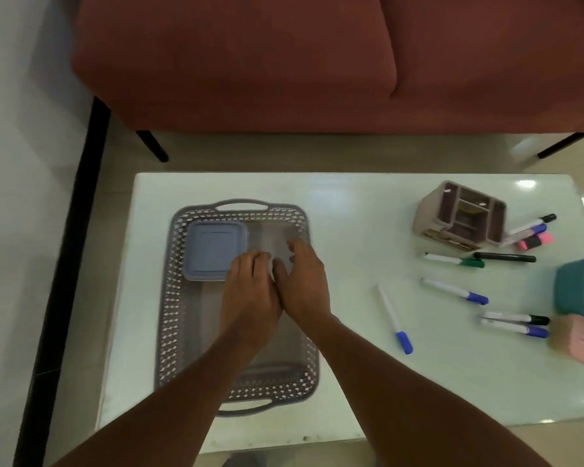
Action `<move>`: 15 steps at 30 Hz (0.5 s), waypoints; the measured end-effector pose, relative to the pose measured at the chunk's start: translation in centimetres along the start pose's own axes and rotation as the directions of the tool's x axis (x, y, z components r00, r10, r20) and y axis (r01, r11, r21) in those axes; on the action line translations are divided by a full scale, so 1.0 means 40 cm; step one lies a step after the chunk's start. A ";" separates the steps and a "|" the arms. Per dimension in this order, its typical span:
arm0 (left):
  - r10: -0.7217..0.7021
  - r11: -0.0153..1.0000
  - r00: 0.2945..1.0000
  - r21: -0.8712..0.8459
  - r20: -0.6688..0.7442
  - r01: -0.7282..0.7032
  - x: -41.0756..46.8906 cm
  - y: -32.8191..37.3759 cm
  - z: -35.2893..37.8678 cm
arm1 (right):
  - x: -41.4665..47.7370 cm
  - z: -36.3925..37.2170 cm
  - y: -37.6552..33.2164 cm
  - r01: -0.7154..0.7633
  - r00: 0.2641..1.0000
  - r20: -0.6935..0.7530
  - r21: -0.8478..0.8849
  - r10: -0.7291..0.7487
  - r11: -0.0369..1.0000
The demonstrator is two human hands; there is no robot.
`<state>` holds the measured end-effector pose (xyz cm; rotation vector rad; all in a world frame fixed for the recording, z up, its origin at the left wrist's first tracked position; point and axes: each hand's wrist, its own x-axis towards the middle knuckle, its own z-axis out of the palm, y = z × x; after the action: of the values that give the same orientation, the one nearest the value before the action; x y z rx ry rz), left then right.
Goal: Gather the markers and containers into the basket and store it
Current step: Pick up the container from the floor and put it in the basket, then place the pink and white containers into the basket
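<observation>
- Red sofa (236, 62) beyond the far edge of the table, on dark legs.
- White glossy table (351, 214); all else placed relative to the basket on it.
- Grey woven basket (176, 298), handles at near and far ends, on the table's left part.
- Blue lidded container (209, 249) lies flat inside the basket, in its far-left corner.
- Left hand (250, 291) and right hand (304, 281) both over the basket's middle, touching each other; left fingertips at the container's near-right corner. Fingers bent; motion blur, cannot tell whether either grips anything.
- Pink organiser (462, 214) well right of the basket, toward the far edge.
- Teal container (580, 288) and pink container (577, 338) far right of the basket, at the frame edge.
- Markers (452, 291) scattered loose right of the basket, none inside it; nearest is a blue-capped one (393, 318).
</observation>
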<state>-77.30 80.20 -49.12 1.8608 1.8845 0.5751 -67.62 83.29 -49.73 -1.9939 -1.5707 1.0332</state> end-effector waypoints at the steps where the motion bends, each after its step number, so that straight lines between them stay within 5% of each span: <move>1: 0.045 0.999 0.999 -0.006 -0.011 -0.045 0.000 0.040 0.020 | -0.003 -0.043 0.019 0.026 0.999 -0.019 0.014 -0.026 1.000; 9: 0.307 0.949 0.951 -0.066 -0.032 -0.309 0.000 0.550 0.331 | -0.026 -0.528 0.398 0.044 0.956 -0.293 0.124 -0.006 0.991; 15: 0.269 0.952 0.939 -0.208 0.214 -0.225 -0.023 0.954 0.610 | -0.045 -0.885 0.739 -0.140 0.846 -0.508 0.084 0.163 0.987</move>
<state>-32.02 79.69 -47.44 1.9615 1.4066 0.5526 -21.89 77.68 -46.91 -2.1556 -1.1052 0.5049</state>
